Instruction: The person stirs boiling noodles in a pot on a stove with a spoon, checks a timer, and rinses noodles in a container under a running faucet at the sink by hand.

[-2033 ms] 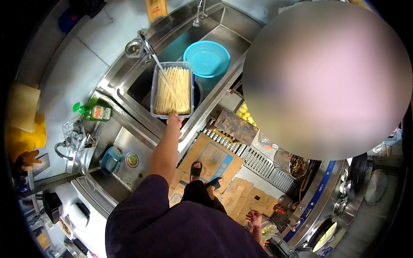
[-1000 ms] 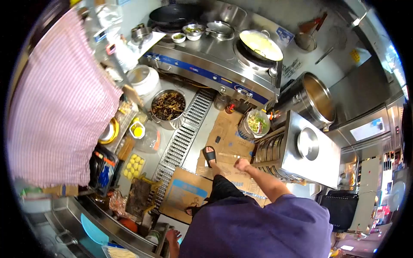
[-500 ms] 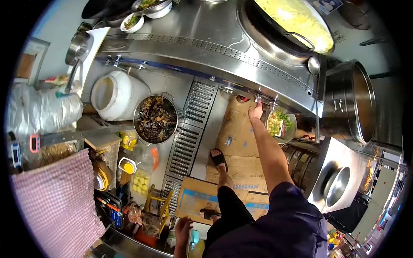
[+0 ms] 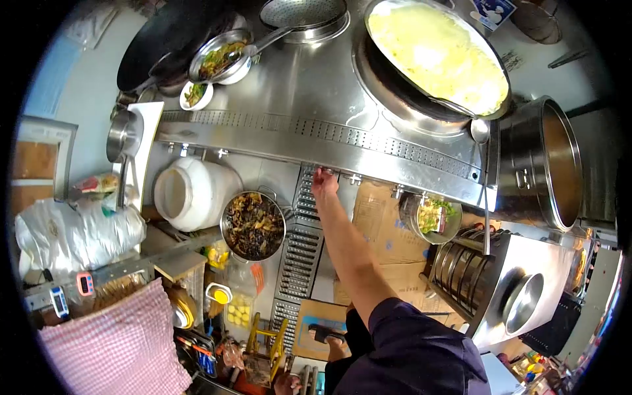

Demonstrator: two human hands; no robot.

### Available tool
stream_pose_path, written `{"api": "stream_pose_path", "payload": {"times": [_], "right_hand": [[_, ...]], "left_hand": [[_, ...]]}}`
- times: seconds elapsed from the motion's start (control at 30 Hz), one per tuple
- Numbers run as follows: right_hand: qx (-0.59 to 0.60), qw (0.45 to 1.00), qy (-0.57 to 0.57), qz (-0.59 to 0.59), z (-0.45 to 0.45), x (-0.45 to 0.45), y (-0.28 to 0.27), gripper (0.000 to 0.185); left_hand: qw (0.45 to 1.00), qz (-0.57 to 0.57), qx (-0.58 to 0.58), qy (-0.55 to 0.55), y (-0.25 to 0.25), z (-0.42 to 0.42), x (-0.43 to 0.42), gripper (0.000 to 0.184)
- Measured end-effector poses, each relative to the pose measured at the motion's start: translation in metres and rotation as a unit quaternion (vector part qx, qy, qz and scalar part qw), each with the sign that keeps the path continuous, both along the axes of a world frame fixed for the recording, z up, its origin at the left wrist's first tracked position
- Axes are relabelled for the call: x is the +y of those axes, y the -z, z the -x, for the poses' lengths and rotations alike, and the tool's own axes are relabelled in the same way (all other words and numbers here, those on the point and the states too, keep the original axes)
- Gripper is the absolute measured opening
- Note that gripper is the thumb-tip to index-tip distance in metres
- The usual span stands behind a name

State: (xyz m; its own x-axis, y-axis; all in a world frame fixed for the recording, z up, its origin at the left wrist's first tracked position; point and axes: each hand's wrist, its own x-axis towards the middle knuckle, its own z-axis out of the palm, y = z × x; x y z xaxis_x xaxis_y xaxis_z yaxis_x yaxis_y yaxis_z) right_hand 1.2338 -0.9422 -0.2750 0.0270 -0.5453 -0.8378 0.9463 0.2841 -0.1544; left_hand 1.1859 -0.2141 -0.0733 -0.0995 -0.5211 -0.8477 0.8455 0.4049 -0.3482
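Observation:
My right hand reaches forward to the front edge of the steel stove. Its fingers are closed at a control knob under that edge, which they mostly cover. Another knob sits just to the right of the hand. At the bottom edge of the view hangs my left hand, partly cut off, fingers loosely apart with nothing seen in them. On the stove's right side, a large wok is full of pale yellow shreds.
On the floor stand a pot of dark food and a white barrel. A glass bowl of chopped greens is beneath the stove edge. A tall steel pot stands right. Flattened cardboard and a drain grate cover the floor.
My right hand has moved left along the stove front from one knob to another. The view has shifted left and up, showing more of the stove top. My left hand is lower in view.

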Motion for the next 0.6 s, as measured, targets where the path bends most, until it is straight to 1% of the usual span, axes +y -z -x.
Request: {"api": "stream_pose_path", "payload": {"times": [0.03,0.07,0.1,0.13,0.17,0.2,0.23,0.27,0.3,0.33,0.37,0.4,0.43,0.47,0.5,0.53,0.57,0.6], "right_hand": [[-0.001,1.0,0.005,0.001,0.001,-0.002,0.007,0.008],[-0.006,1.0,0.015,-0.011,0.005,-0.006,0.023,0.008],[-0.011,0.999,0.023,-0.023,0.007,-0.008,0.035,0.009],[-0.015,0.999,0.021,-0.02,0.008,-0.005,0.036,0.009],[-0.008,1.0,-0.023,0.011,0.011,0.003,0.036,0.011],[-0.001,0.997,-0.065,0.043,0.015,0.013,0.033,0.015],[0.009,0.986,-0.133,0.1,0.022,0.025,0.028,0.017],[0.089,0.955,-0.254,0.124,0.035,0.041,0.021,0.018],[0.176,0.903,-0.363,0.147,0.056,0.054,0.011,0.018],[0.308,0.841,-0.42,0.149,0.081,0.075,-0.001,0.021],[0.405,0.731,-0.519,0.179,0.129,0.095,-0.021,0.023],[0.497,0.6,-0.594,0.203,0.179,0.115,-0.029,0.025],[0.476,0.654,-0.572,0.132,0.218,0.133,-0.034,0.025],[0.401,0.772,-0.483,0.094,0.276,0.153,-0.017,0.023],[0.344,0.844,-0.41,-0.012,0.315,0.165,-0.1,0.027],[0.251,0.913,-0.319,-0.037,0.373,0.17,-0.111,0.039],[0.182,0.951,-0.247,0.036,0.42,0.183,-0.16,0.05],[0.16,0.96,-0.216,0.073,0.463,0.183,-0.167,0.061]], "left_hand": [[0.908,-0.159,-0.221,0.318,-0.032,0.01,-0.016,0.037],[0.651,-0.29,-0.404,0.574,-0.06,0.015,-0.041,0.042],[0.65,-0.291,-0.407,0.572,-0.058,0.014,-0.031,0.042],[0.691,-0.274,-0.417,0.523,-0.056,0.015,-0.022,0.038],[0.729,-0.257,-0.423,0.472,-0.053,0.016,-0.01,0.034],[0.728,-0.257,-0.426,0.471,-0.054,0.011,-0.01,0.034],[0.726,-0.272,-0.422,0.471,-0.055,0.002,-0.011,0.032],[0.722,-0.283,-0.418,0.474,-0.056,-0.01,-0.015,0.03],[0.72,-0.283,-0.414,0.479,-0.056,-0.021,-0.032,0.029],[0.722,-0.274,-0.411,0.483,-0.051,-0.024,-0.058,0.027],[0.725,-0.267,-0.406,0.489,-0.05,-0.02,-0.074,0.026],[0.719,-0.261,-0.406,0.501,-0.052,-0.028,-0.077,0.025],[0.742,-0.18,-0.384,0.52,-0.023,-0.045,-0.063,0.031],[0.735,-0.08,-0.428,0.52,-0.003,-0.058,-0.041,0.034],[0.769,-0.072,-0.36,0.523,0.014,-0.082,-0.031,0.038],[0.797,-0.065,-0.294,0.523,0.022,-0.099,-0.031,0.043],[0.794,-0.055,-0.299,0.527,0.011,-0.098,-0.038,0.043],[0.781,-0.085,-0.374,0.493,-0.008,-0.101,-0.045,0.042]]}}
